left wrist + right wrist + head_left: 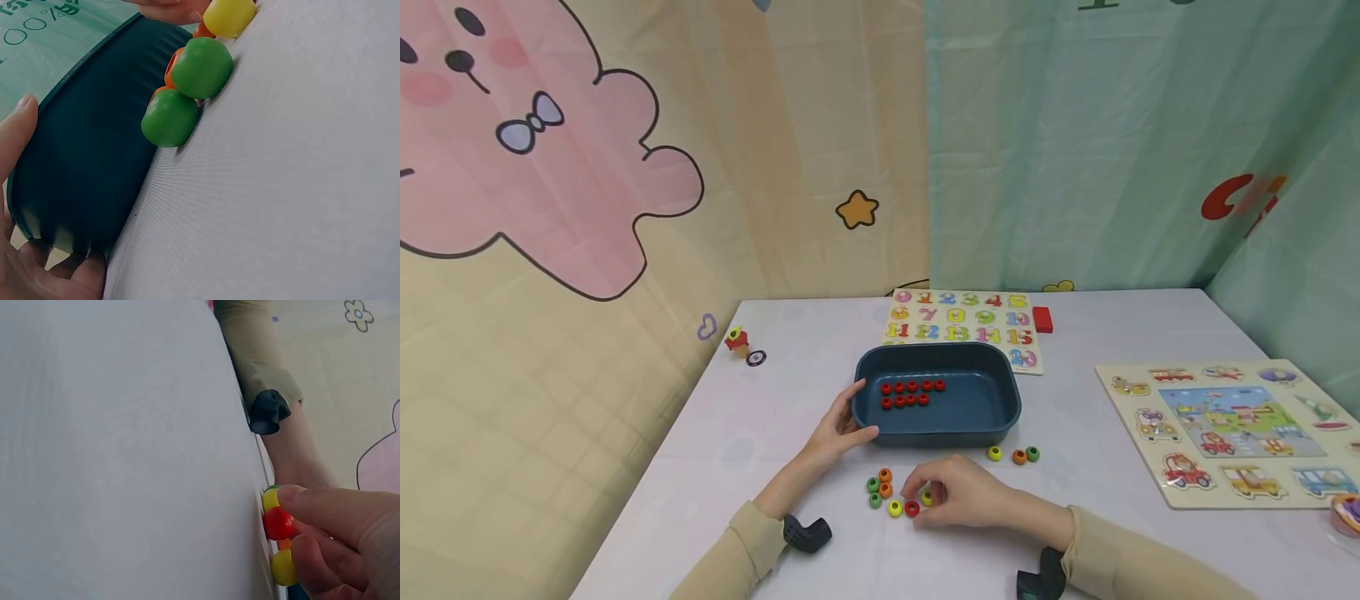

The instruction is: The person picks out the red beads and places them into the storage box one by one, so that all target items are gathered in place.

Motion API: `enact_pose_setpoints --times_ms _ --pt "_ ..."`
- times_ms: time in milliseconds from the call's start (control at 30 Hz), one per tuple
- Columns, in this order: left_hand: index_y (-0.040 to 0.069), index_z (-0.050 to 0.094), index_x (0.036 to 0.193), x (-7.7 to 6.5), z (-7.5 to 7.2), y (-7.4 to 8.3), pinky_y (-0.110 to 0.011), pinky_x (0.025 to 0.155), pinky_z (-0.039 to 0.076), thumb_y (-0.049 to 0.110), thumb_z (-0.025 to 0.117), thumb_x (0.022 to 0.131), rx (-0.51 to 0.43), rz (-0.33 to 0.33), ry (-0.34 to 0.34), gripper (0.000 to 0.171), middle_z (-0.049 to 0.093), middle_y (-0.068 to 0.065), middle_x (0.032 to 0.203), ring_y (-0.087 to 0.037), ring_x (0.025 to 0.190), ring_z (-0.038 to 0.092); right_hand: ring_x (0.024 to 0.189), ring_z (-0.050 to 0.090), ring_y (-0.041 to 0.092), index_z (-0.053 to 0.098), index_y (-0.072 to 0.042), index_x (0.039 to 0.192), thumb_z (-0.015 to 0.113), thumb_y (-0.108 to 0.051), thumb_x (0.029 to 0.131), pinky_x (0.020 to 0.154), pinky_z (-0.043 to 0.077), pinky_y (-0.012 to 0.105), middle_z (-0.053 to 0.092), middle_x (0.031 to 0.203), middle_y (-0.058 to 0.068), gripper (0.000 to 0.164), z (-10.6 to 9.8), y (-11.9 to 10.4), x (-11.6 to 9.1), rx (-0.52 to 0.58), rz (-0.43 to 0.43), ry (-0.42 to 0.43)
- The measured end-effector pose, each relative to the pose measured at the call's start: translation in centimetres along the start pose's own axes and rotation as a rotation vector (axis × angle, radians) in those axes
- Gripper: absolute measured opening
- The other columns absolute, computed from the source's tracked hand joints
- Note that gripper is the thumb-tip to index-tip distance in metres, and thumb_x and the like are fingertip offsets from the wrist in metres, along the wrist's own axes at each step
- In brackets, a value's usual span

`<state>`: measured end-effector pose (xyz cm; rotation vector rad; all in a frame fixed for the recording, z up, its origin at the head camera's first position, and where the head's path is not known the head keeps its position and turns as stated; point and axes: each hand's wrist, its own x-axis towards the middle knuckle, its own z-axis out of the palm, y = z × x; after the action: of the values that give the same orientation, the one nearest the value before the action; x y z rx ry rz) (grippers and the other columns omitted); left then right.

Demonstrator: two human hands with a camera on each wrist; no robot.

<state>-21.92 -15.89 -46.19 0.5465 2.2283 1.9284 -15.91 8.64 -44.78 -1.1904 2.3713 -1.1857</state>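
My left hand (835,429) grips the left end of a dark blue plastic tub (81,125), with the thumb along its near side and fingertips at its end wall. Several red beads (912,387) lie in two rows on the tub's floor. Nearer the table's front, my right hand (962,493) has its thumb and a finger on either side of one red bead (278,523), which lies on the table. A yellow bead (895,508) is just left of it; another yellow bead (284,568) is partly hidden by the hand. Green beads (202,67) and orange beads (886,490) cluster farther left.
Right of the right hand lie a yellow bead (994,453), an orange bead (1019,457) and a green bead (1033,454). A number board (958,315) and red block (1042,319) are behind the tub. A vehicle puzzle (1232,433) lies right; small toys (737,342) sit far left.
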Motion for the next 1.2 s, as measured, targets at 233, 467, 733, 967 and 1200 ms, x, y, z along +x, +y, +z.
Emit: enact_pose_setpoints --times_ms 233,467,733,967,1200 --pt "0.015 0.019 0.142 -0.1 0.1 1.1 -0.035 0.102 0.026 0.011 0.066 0.080 -0.013 -0.009 -0.033 0.078 0.015 -0.008 0.147 -0.025 0.131 0.022 0.051 0.046 -0.001 0.065 -0.026 0.096 0.070 -0.028 0.077 0.045 0.041 0.016 0.060 0.076 -0.019 0.020 0.5 0.0 0.1 -0.024 -0.002 0.012" --pt "0.009 0.015 0.142 -0.6 0.4 2.8 -0.039 0.103 0.024 0.011 0.065 0.082 0.016 0.000 -0.054 0.079 0.012 -0.013 0.147 -0.030 0.131 0.018 0.054 0.048 -0.001 0.065 -0.025 0.096 0.069 -0.026 0.078 0.048 0.043 0.017 0.061 0.079 -0.017 0.019 0.1 -0.4 0.0 -0.019 -0.004 0.035" --pt "0.013 0.019 0.142 -0.1 0.0 0.7 -0.039 0.103 0.025 0.012 0.067 0.080 -0.013 0.016 -0.036 0.078 0.015 -0.013 0.146 -0.029 0.131 0.020 0.061 0.050 0.001 0.064 -0.022 0.098 0.070 -0.020 0.077 0.051 0.046 0.019 0.061 0.084 -0.014 0.022 -3.7 -2.0 0.6 -0.078 -0.117 0.196" --pt "0.020 0.023 0.141 -0.1 0.0 0.1 -0.029 0.100 0.030 0.023 0.071 0.076 0.010 0.012 -0.001 0.080 0.021 -0.005 0.145 -0.022 0.130 0.026 0.065 0.052 0.004 0.064 -0.019 0.097 0.072 -0.020 0.076 0.049 0.042 0.018 0.061 0.083 -0.012 0.022 -8.1 -0.6 2.7 -0.261 -0.192 0.391" --pt "0.018 0.022 0.142 0.0 0.0 0.2 -0.031 0.100 0.029 0.019 0.070 0.077 -0.003 0.015 -0.013 0.080 0.018 -0.007 0.146 -0.023 0.130 0.024 0.072 0.053 0.006 0.066 -0.015 0.096 0.071 -0.022 0.077 0.053 0.044 0.023 0.063 0.087 -0.010 0.021 -10.6 2.8 4.7 -0.176 -0.063 0.417"
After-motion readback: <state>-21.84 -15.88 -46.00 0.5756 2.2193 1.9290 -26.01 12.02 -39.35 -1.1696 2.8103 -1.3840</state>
